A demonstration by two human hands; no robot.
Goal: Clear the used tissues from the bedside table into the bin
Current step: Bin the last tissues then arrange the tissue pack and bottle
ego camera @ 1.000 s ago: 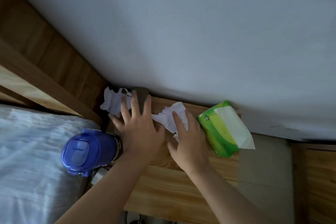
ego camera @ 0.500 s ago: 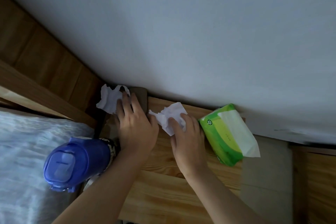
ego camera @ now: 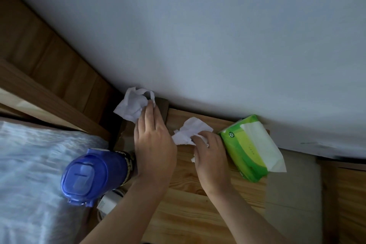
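Two crumpled white tissues lie at the back of the wooden bedside table point(ego camera: 198, 208). The left tissue point(ego camera: 131, 106) sticks up by the wall, and my left hand point(ego camera: 153, 140) pinches it with its fingertips. The right tissue point(ego camera: 188, 131) sits mid-table, with the fingers of my right hand point(ego camera: 210, 153) curled on its near edge. A small scrap shows under that hand. No bin is in view.
A green tissue pack point(ego camera: 251, 148) lies right of my right hand, against the wall. A blue-lidded bottle point(ego camera: 95, 176) stands at the table's left edge, a white charger point(ego camera: 108, 202) below it. The bed point(ego camera: 29, 174) is on the left.
Both hands went from lying flat over the tissues to gripping them. The left tissue has bunched up and risen toward the wall; the right tissue is gathered under my fingers.
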